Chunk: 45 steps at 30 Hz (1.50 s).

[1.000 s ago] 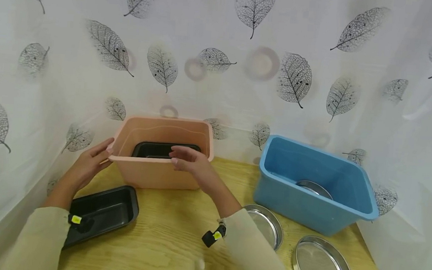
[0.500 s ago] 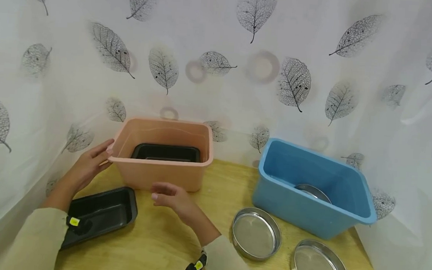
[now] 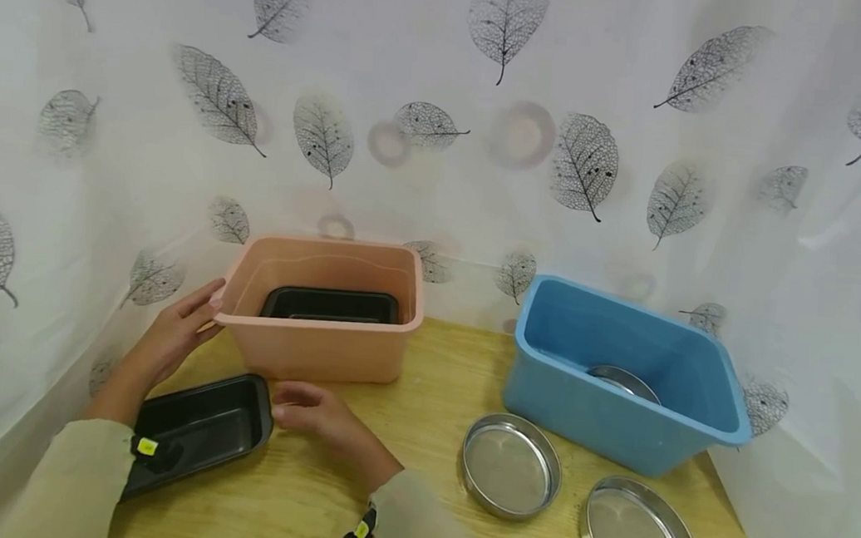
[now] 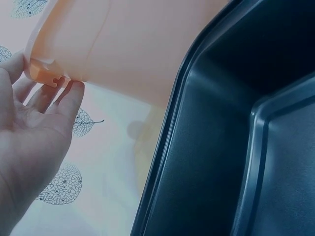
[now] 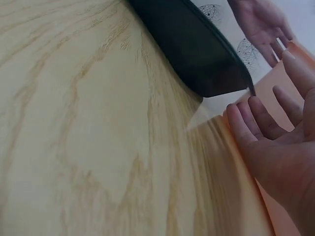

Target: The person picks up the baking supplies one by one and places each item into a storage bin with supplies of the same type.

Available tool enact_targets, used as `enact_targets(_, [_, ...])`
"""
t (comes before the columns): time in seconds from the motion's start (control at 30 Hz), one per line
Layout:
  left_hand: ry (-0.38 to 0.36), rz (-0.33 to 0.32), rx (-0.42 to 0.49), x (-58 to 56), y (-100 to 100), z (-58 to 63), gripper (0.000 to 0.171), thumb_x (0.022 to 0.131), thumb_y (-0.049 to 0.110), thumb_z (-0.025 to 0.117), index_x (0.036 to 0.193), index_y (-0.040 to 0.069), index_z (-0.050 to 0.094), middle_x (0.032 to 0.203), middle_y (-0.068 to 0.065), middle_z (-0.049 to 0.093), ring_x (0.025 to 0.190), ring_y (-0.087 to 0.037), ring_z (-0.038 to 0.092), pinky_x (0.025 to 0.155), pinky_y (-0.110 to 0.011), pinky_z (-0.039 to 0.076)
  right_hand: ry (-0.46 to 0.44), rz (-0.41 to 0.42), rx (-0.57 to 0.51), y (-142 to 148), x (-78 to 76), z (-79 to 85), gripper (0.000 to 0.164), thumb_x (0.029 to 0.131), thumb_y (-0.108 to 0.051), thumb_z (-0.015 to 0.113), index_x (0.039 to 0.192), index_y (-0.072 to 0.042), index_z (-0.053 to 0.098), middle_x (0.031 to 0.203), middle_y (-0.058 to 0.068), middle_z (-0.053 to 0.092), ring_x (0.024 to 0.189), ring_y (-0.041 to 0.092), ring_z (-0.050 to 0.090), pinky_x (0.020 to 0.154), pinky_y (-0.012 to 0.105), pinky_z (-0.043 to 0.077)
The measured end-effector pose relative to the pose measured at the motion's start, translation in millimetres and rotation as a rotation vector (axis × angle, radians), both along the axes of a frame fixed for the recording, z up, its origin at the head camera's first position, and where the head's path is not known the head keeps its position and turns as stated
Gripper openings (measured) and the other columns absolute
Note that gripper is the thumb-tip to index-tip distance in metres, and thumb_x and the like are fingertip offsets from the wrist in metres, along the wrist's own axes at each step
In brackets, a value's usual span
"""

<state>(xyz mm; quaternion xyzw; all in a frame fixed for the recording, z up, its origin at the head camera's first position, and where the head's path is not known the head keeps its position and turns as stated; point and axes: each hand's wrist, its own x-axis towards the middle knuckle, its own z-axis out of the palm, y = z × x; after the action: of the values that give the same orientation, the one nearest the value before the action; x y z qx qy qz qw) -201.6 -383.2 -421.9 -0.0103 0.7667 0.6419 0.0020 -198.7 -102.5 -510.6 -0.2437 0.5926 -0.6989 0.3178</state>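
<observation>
My left hand (image 3: 175, 330) holds the left rim of a peach plastic bin (image 3: 320, 353), fingertips under its edge in the left wrist view. A black loaf pan (image 3: 316, 303) sits inside that bin. Another black loaf pan (image 3: 202, 424), rectangular and deep, lies on the table below my left forearm, its near left part covered by the sleeve. Beside this pan's right end is my right hand (image 3: 323, 416), fingers loosely bent and holding nothing. In the right wrist view its fingertips (image 5: 253, 105) come very close to the pan's rim; whether they touch I cannot tell.
A blue plastic bin (image 3: 615, 424) stands at the right with a round metal pan (image 3: 625, 381) inside. Two more round metal pans, one left (image 3: 510, 466) and one right (image 3: 640, 534), lie before it on the wooden table (image 3: 294, 501). A leaf-print curtain hangs behind.
My right hand has come out from over the peach bin, moving down and left to the right end of the black loaf pan on the table. My left hand stays at the bin's rim.
</observation>
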Motion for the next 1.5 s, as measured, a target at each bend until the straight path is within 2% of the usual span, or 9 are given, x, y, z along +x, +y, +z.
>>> enact_targets(0.17, [0.008,0.004,0.032,0.3,-0.7,-0.3,0.073,0.106,0.041,0.048,0.164,0.022,0.008,0.17,-0.015,-0.006,0.154,-0.041,0.006,0.093,-0.009,0.048,-0.03,0.009,0.006,-8.5,-2.3,-5.4,0.04,0.097,-0.009,0.066,0.136,-0.011,0.064,0.128,0.003,0.067,0.099,0.008,0.065,0.093,0.035,0.058])
enact_targets(0.33, [0.012,0.01,0.044,-1.1,-1.4,0.5,0.072,0.106,0.041,0.049,0.164,0.024,0.01,0.17,-0.014,-0.005,0.154,-0.04,0.008,0.095,-0.011,0.048,0.0,0.03,0.046,-18.6,-3.3,-9.4,0.04,0.096,-0.012,0.068,0.136,-0.017,0.065,0.128,-0.012,0.064,0.103,0.005,0.064,0.087,0.025,0.056])
enact_targets(0.43, [0.006,0.014,0.022,-1.5,-1.5,-1.0,0.071,0.106,0.042,0.048,0.164,0.026,0.011,0.17,-0.015,-0.003,0.154,-0.041,0.011,0.102,-0.019,0.046,0.036,0.028,0.101,-23.4,-1.7,-9.9,0.041,0.096,-0.016,0.069,0.137,-0.02,0.065,0.131,-0.017,0.061,0.109,0.004,0.062,0.087,0.023,0.055])
enact_targets(0.57, [0.004,0.014,0.005,-3.3,-2.0,-3.5,0.07,0.106,0.043,0.047,0.164,0.027,0.01,0.17,-0.015,-0.003,0.154,-0.041,0.012,0.109,-0.032,0.038,0.031,-0.001,0.14,-27.8,1.6,-7.7,0.039,0.096,-0.02,0.07,0.135,-0.025,0.067,0.133,-0.018,0.061,0.103,0.007,0.065,0.084,0.026,0.057])
enact_targets(0.7, [0.005,0.016,0.008,-3.3,-2.5,-4.1,0.07,0.106,0.043,0.046,0.164,0.027,0.01,0.17,-0.015,-0.003,0.154,-0.041,0.011,0.109,-0.029,0.04,0.003,-0.032,0.144,-31.5,3.9,-5.7,0.036,0.095,-0.018,0.07,0.131,-0.027,0.07,0.132,-0.017,0.062,0.095,0.008,0.067,0.081,0.028,0.057])
enact_targets(0.93, [0.01,0.017,0.058,0.2,-1.6,-3.7,0.07,0.106,0.043,0.048,0.164,0.027,0.012,0.17,-0.014,-0.004,0.155,-0.039,0.009,0.098,-0.014,0.047,0.017,-0.076,0.167,-34.0,5.2,-6.7,0.037,0.093,-0.016,0.073,0.128,-0.028,0.072,0.128,-0.016,0.064,0.095,0.004,0.063,0.08,0.027,0.056])
enact_targets(1.13, [0.027,0.005,0.087,0.4,-2.2,-4.3,0.069,0.106,0.04,0.048,0.164,0.025,0.012,0.17,-0.014,-0.007,0.154,-0.039,0.006,0.089,-0.006,0.049,0.055,-0.151,0.084,-34.8,3.3,-5.2,0.05,0.09,-0.009,0.075,0.134,-0.03,0.067,0.093,-0.009,0.052,0.082,0.006,0.048,0.067,0.021,0.042])
enact_targets(1.4, [0.035,-0.006,0.096,0.9,-1.3,-3.4,0.069,0.107,0.04,0.047,0.164,0.025,0.011,0.17,-0.012,-0.009,0.154,-0.04,0.003,0.09,-0.006,0.048,-0.066,-0.204,-0.052,-31.0,4.4,1.5,0.044,0.091,-0.005,0.071,0.128,-0.028,0.072,0.1,-0.009,0.054,0.067,0.007,0.043,0.056,0.021,0.039])
enact_targets(1.5, [0.031,-0.004,0.089,0.1,-0.3,-3.8,0.069,0.106,0.04,0.047,0.164,0.026,0.011,0.17,-0.012,-0.008,0.154,-0.04,0.004,0.089,-0.006,0.048,-0.148,-0.239,-0.132,-31.2,4.8,-0.2,0.044,0.09,-0.002,0.068,0.129,-0.021,0.072,0.115,-0.007,0.059,0.078,0.006,0.048,0.06,0.017,0.044])
